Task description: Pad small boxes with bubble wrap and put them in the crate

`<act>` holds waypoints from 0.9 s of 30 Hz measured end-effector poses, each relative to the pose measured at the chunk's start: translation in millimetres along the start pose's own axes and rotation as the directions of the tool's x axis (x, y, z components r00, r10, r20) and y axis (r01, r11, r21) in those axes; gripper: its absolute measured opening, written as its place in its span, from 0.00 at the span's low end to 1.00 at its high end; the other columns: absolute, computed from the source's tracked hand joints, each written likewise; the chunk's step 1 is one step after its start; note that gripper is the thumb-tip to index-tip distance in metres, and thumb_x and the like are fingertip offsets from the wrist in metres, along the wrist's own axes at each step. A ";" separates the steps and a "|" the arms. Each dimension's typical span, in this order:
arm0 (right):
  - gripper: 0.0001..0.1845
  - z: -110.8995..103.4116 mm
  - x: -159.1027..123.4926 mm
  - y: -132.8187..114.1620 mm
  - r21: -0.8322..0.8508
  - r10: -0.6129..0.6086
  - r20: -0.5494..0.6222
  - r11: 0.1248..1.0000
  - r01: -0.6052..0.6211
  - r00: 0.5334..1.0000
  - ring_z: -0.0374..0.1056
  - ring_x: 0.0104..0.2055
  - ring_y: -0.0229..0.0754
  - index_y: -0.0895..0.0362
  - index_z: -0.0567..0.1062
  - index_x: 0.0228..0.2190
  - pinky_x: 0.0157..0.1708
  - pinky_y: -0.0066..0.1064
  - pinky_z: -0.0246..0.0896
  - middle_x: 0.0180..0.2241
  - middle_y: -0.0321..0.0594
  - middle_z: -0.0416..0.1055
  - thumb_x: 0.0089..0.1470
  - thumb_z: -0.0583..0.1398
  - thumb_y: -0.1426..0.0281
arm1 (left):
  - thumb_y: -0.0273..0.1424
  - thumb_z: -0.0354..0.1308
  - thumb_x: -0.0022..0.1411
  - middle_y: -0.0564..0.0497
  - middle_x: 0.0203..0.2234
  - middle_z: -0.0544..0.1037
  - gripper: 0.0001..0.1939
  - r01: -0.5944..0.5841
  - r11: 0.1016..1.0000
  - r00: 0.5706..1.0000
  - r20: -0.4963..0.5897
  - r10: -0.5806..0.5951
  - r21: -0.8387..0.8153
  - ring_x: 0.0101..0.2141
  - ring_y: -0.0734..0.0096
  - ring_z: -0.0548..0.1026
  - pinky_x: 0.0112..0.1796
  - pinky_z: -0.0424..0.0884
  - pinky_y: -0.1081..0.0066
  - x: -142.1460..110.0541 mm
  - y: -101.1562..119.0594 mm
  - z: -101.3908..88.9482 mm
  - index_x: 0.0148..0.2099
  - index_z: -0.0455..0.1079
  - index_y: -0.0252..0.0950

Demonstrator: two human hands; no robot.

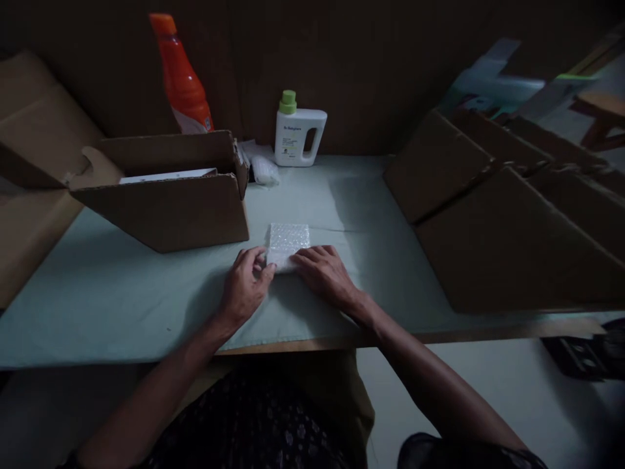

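A small flat square packet in bubble wrap [289, 236] lies on the cloth in front of me. My left hand [247, 283] is at its left edge, with curled fingers beside it and the thumb on the front left corner. Across the front right part of the packet lies my right hand [325, 270], its fingers stretched out flat on top. The right thumb is hidden. What the bubble wrap contains cannot be made out.
To the left stands an open cardboard box [205, 212] with a flat white item [168, 176] inside. Behind are an orange bottle [183, 81], a white detergent bottle [288, 140] and a clear wrapped bundle [265, 170]. Cardboard bins [508, 241] flank the right of the cloth-covered table [371, 260].
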State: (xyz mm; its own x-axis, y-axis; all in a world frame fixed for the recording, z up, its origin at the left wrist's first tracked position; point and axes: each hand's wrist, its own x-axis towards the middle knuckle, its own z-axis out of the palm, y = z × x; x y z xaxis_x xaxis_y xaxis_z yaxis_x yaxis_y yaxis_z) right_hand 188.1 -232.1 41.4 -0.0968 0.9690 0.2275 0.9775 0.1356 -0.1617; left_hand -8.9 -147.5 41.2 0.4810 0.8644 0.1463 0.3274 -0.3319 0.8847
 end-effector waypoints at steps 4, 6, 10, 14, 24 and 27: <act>0.11 -2.8 8.0 2.9 0.115 0.075 -0.046 0.991 -0.069 0.996 0.71 0.45 0.48 0.55 0.77 0.46 0.47 0.40 0.54 0.46 0.44 0.80 0.63 0.59 0.72 | 0.36 0.63 0.56 0.44 0.42 0.77 0.22 0.393 0.706 0.917 0.200 -0.344 -0.590 0.41 0.63 0.76 0.43 0.72 0.64 -28.2 13.3 -4.9 0.52 0.71 0.33; 0.11 -8.7 5.4 -6.7 0.151 0.100 -0.089 0.985 -0.086 0.991 0.72 0.44 0.48 0.55 0.77 0.46 0.47 0.40 0.55 0.45 0.44 0.80 0.63 0.59 0.72 | 0.32 0.66 0.52 0.43 0.46 0.78 0.23 0.482 0.491 0.868 0.320 -0.379 -0.726 0.47 0.61 0.76 0.49 0.70 0.62 -35.1 21.0 -0.3 0.51 0.72 0.33; 0.11 -21.8 -7.9 -36.9 0.272 0.116 -0.101 0.958 -0.084 0.988 0.73 0.43 0.47 0.55 0.78 0.45 0.45 0.39 0.57 0.41 0.44 0.81 0.65 0.58 0.68 | 0.28 0.67 0.49 0.44 0.46 0.80 0.19 0.448 0.314 0.886 0.370 -0.278 -0.837 0.54 0.57 0.73 0.59 0.62 0.61 -35.8 30.8 11.9 0.46 0.76 0.32; 0.15 -25.0 -23.3 -58.9 0.489 0.228 0.003 0.849 -0.201 0.974 0.72 0.37 0.44 0.56 0.79 0.45 0.41 0.36 0.62 0.35 0.42 0.79 0.66 0.57 0.61 | 0.30 0.68 0.51 0.47 0.45 0.81 0.20 0.438 0.227 0.895 0.399 -0.199 -0.870 0.53 0.56 0.74 0.59 0.63 0.60 -43.0 25.7 18.7 0.47 0.77 0.34; 0.24 -35.0 -20.4 -47.8 0.672 0.387 -0.111 0.708 -0.218 0.915 0.69 0.52 0.51 0.54 0.76 0.50 0.50 0.42 0.65 0.52 0.48 0.72 0.56 0.65 0.53 | 0.37 0.75 0.44 0.46 0.38 0.83 0.25 0.465 0.245 0.874 0.397 -0.280 -0.851 0.44 0.56 0.78 0.45 0.70 0.64 -50.9 18.1 -0.6 0.44 0.78 0.33; 0.25 -37.8 -20.1 -47.2 0.825 0.307 0.165 0.477 -0.302 0.937 0.72 0.43 0.47 0.56 0.76 0.48 0.41 0.36 0.67 0.44 0.44 0.76 0.59 0.61 0.51 | 0.38 0.75 0.43 0.46 0.36 0.82 0.26 0.522 0.251 0.842 0.445 -0.306 -0.815 0.39 0.58 0.78 0.40 0.70 0.66 -54.3 18.1 -2.8 0.44 0.77 0.33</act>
State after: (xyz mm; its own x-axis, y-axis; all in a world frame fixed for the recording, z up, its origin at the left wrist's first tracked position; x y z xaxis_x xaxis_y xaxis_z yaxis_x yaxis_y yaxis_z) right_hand 151.0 -265.8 80.8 0.1781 0.9840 0.0048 0.3409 -0.0571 -0.9384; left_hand -31.4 -199.4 50.5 0.6664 0.6611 -0.3449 -0.3293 0.6759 0.6593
